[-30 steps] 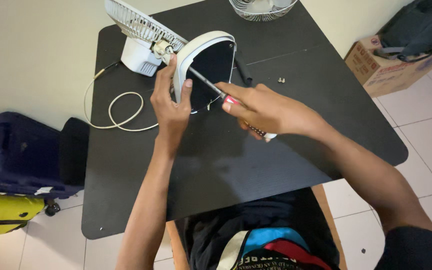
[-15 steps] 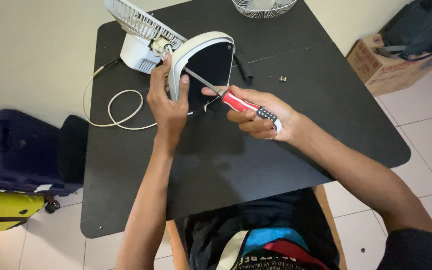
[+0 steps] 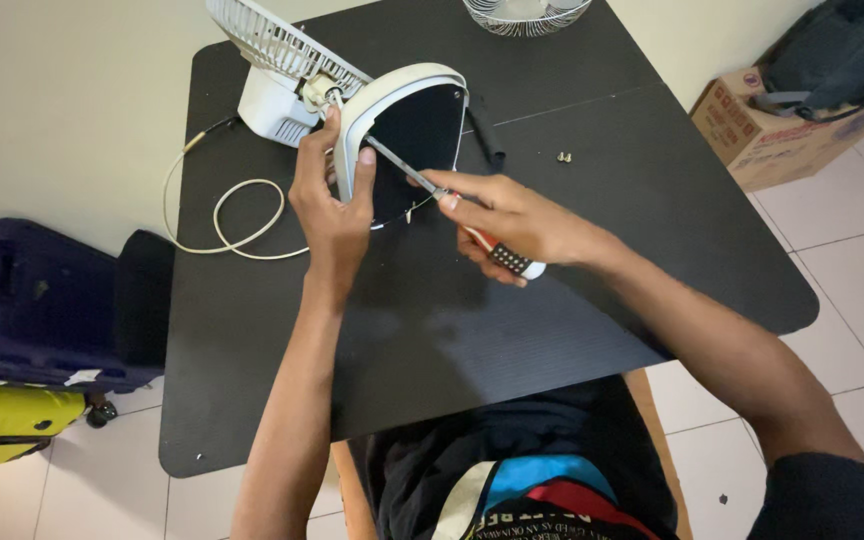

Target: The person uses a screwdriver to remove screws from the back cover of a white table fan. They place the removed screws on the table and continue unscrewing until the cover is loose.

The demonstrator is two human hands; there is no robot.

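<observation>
1. Far left, on the floor beside the black bench [image 3: 252, 400], a dark blue suitcase [image 3: 32, 300] lies above a yellow bag [image 3: 2, 425]; neither has any part in the work.
2. On the bench, left of the fan base, the white power cord [image 3: 222, 225] lies in a loose loop, not plugged into anything in view.
3. At the bench's far edge, left of the base, the white rear fan grille with the motor housing [image 3: 277, 70] lies tipped over, still joined to the base.
4. The left hand [image 3: 332, 200] grips the fan base [image 3: 407, 125], a white-rimmed, dark-faced plate tilted on edge, with its fingers closed around the left rim and the thumb on the face.
5. The right hand [image 3: 512, 220], just right of the base, is clenched around a red-and-black-handled screwdriver [image 3: 452, 205], whose metal tip touches the dark underside near the left rim.
6. Right of the base, small loose screws [image 3: 563, 157] lie apart on the bench, and a detached front grille [image 3: 527, 12] sits at the far edge. I judge the dismantling partly done: grille and some screws are off, while the base remains attached.
</observation>
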